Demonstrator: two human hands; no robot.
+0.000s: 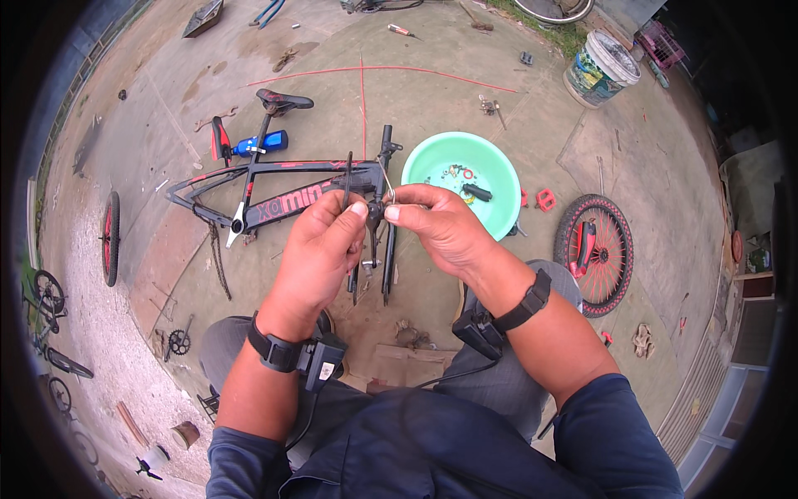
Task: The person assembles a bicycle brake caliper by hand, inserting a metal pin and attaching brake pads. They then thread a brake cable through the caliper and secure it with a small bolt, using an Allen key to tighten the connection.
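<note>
Outdoor concrete ground is strewn with parts in the head view: a stripped bicycle frame, a green basin of small parts, a detached wheel. A small metal part is pinched between left hand and right hand, above the frame's front end. Disassembly appears far advanced; the fork seems still fitted.

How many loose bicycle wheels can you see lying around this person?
3. One wheel lies left of the bike frame; a red-spoked wheel lies to the right, beside the green basin; another is cut off at the top edge. More may be hidden.
</note>
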